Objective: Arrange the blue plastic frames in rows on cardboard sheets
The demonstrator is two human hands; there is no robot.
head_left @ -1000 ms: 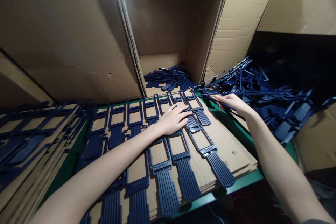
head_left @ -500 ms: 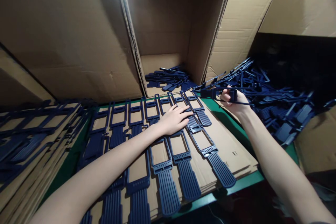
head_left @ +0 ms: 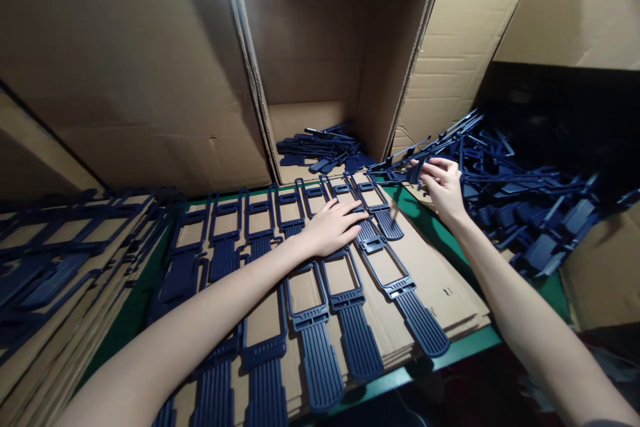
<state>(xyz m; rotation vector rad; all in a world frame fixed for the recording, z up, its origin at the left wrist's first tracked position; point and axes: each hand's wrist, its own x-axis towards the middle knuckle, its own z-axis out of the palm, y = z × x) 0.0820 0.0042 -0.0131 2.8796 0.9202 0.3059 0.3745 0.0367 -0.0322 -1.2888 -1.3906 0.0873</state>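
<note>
My left hand (head_left: 333, 227) lies flat with its fingers spread over the laid-out rows of dark blue plastic frames with ribbed paddle ends (head_left: 417, 323). These frames rest on stacked cardboard sheets (head_left: 425, 267). Off to the right, my right hand (head_left: 444, 185) is closed, thumb and fingers pinching a dark blue plastic frame (head_left: 416, 172) seen nearly edge-on. Much of that piece blends into the dark parts behind it. Just beyond my right hand spreads a loose heap of similar dark blue parts (head_left: 520, 197).
A smaller pile of dark blue parts (head_left: 323, 149) lies inside an open cardboard box (head_left: 310, 113) at the back. Another stack of cardboard with frames (head_left: 75, 230) stands at the left. Tall cardboard walls (head_left: 135, 67) rise behind the green table (head_left: 480, 345).
My right hand has turned and shifted slightly left and up, and the frame in it has swung from lying lengthwise to nearly edge-on. My left hand has stayed in place.
</note>
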